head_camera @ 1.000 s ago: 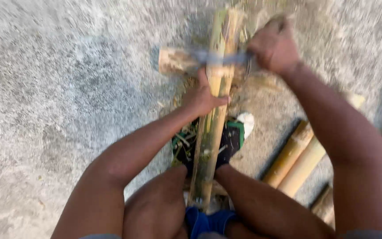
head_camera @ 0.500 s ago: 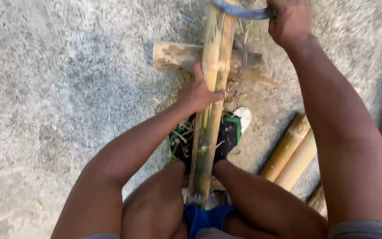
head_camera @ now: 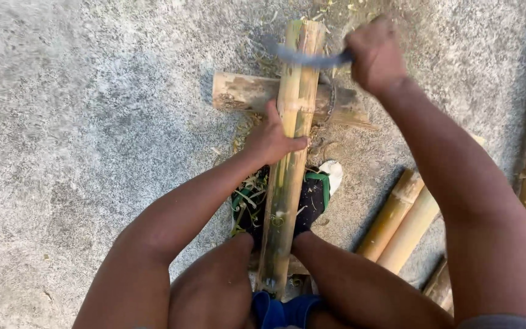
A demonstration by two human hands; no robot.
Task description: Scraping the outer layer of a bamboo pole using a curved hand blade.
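I sit on a grey concrete floor [head_camera: 80,122], looking down between my knees. Going from the left: my left arm reaches forward and my left hand [head_camera: 272,137] is closed around the side of a long split bamboo pole [head_camera: 290,152], thumb over its face, about halfway up its length. The pole runs away from me toward the far edge of the floor, its near end between my legs and its far part resting across a short wooden block [head_camera: 238,91] that lies crosswise under it. Under the pole near my feet are dark sandals with green straps [head_camera: 312,195] and a litter of shavings.

To the right, my right hand [head_camera: 375,58] is a tight fist on the handle of a curved blade [head_camera: 302,58], which lies across the pole's far end; the blade is motion-blurred.

To cut well, I judge the pole should stay pressed firm on the block, my left hand well back of the blade, and the edge set on the pole's middle line, struck away from my body.

Further right, more bamboo lengths [head_camera: 400,222] lie on the floor beside my right leg, apart from the pole.
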